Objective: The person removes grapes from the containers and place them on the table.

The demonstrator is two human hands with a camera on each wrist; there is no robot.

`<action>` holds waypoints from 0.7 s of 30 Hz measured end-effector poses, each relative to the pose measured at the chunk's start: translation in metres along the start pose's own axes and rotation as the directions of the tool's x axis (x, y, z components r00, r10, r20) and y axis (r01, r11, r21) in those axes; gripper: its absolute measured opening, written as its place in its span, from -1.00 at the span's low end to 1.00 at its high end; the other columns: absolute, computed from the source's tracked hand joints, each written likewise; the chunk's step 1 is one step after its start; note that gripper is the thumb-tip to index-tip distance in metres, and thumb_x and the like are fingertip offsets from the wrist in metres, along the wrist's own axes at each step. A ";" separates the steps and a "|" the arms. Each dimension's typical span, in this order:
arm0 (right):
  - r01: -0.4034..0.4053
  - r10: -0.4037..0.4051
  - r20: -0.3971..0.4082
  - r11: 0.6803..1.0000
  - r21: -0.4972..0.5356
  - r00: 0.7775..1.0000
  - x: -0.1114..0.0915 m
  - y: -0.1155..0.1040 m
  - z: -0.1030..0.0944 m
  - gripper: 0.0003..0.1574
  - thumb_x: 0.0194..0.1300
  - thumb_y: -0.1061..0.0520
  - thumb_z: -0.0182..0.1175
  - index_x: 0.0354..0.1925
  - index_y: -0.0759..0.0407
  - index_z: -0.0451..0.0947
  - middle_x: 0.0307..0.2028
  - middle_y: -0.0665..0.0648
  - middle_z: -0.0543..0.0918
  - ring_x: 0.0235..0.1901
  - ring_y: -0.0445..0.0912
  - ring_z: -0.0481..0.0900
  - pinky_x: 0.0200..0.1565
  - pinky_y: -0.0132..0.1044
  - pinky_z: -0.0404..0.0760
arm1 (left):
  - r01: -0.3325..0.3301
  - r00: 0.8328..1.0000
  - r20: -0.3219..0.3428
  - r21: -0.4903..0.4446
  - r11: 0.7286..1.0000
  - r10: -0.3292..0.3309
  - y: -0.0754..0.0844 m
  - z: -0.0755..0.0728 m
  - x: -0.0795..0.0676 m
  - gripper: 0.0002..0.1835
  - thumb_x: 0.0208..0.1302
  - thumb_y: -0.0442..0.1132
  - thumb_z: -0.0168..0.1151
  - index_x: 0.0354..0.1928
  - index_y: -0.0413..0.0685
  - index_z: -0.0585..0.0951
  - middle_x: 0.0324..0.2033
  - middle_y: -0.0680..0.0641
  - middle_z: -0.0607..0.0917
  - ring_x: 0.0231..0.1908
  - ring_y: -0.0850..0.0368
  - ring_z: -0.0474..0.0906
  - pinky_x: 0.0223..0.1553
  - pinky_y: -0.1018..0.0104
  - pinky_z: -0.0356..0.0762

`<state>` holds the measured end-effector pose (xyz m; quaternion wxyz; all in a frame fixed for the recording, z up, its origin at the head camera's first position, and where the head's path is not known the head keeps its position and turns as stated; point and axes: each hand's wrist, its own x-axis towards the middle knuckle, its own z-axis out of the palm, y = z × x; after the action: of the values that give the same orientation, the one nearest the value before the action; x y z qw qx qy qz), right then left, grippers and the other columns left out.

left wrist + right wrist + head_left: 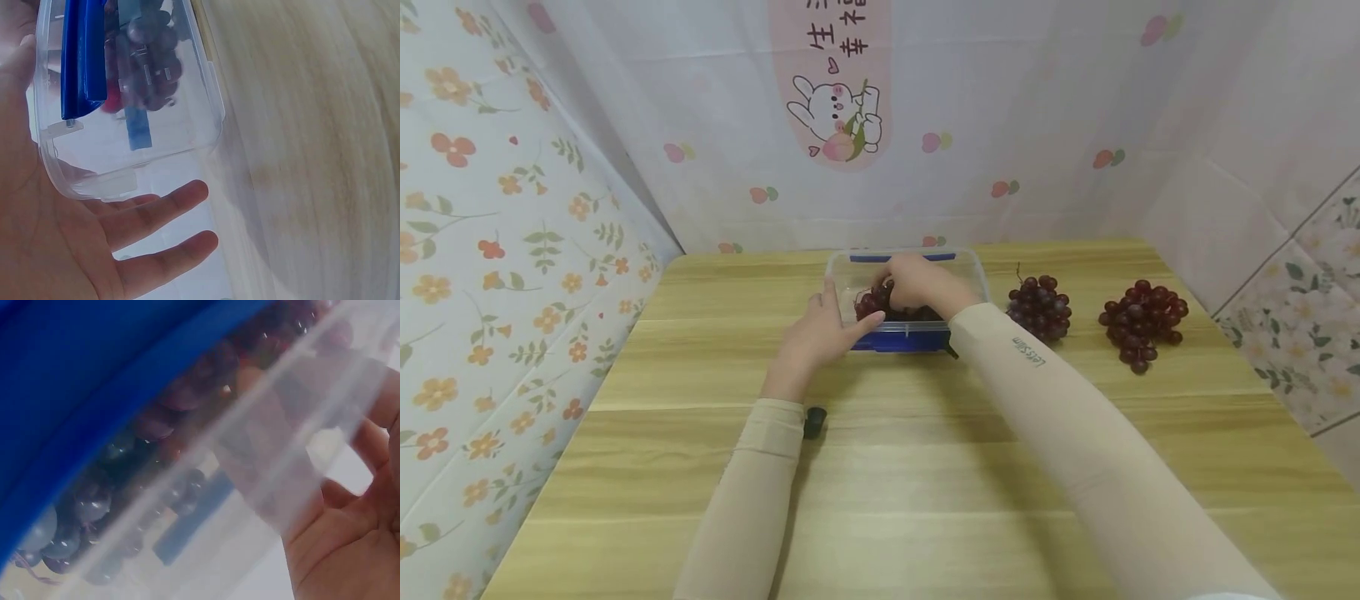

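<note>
A clear plastic food container [983, 287] with blue clips [902, 341] sits toward the back of the table. Inside it lie dark red grapes [871, 304], also seen through the clear wall in the left wrist view. My right hand [917, 283] reaches in from above, its curled fingers holding a bunch of grapes [94, 500]; the fingertips are partly hidden among them. At the container's left end is my left hand [820, 333], thumb by the front rim and the other fingers extended, spread along the outside of the wall.
Two more bunches lie on the table right of the container: a nearer dark bunch [1040, 308] and a redder bunch [1142, 321] farther right. Behind the wooden table [880, 500] hangs a white printed curtain [1000, 108], with a floral curtain [490, 250] along the left.
</note>
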<state>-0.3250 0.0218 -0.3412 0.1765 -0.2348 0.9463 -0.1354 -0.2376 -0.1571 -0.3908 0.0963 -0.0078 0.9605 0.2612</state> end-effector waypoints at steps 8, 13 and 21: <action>-0.026 0.044 -0.176 0.995 0.101 0.983 -0.007 -0.007 -0.015 -0.40 0.35 0.32 0.22 0.33 0.04 0.64 0.30 0.18 0.69 -0.06 0.05 0.57 0.00 -0.11 0.57 | -0.005 1.000 0.003 0.000 1.000 0.005 0.000 -0.001 0.001 0.42 0.22 0.77 -0.09 0.72 0.00 -0.43 0.69 -0.38 -0.04 0.45 -0.45 0.43 0.30 -0.35 0.54; -0.035 0.084 -0.238 0.978 0.204 0.968 -0.017 -0.015 -0.023 -0.44 0.33 0.32 0.23 0.28 0.09 0.68 0.27 0.21 0.71 0.13 0.10 0.62 0.19 -0.03 0.65 | -0.010 1.000 -0.004 0.008 1.000 0.010 -0.001 0.000 0.000 0.39 0.26 0.73 -0.07 0.72 0.00 -0.43 0.69 -0.38 -0.03 0.44 -0.44 0.45 0.31 -0.34 0.54; 0.015 0.116 -0.378 0.945 0.326 0.918 -0.035 -0.022 -0.018 -0.53 0.31 0.27 0.28 0.17 0.07 0.69 0.23 0.22 0.71 0.24 0.11 0.62 0.22 0.06 0.68 | 0.004 1.000 0.015 0.050 0.999 -0.005 -0.002 -0.001 -0.001 0.42 0.22 0.78 -0.13 0.71 -0.01 -0.47 0.68 -0.41 -0.04 0.46 -0.46 0.42 0.34 -0.35 0.52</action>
<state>-0.2945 0.0231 -0.3078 0.0227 -0.1461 0.9331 -0.3280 -0.2371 -0.1595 -0.3905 0.1042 -0.0058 0.9659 0.2371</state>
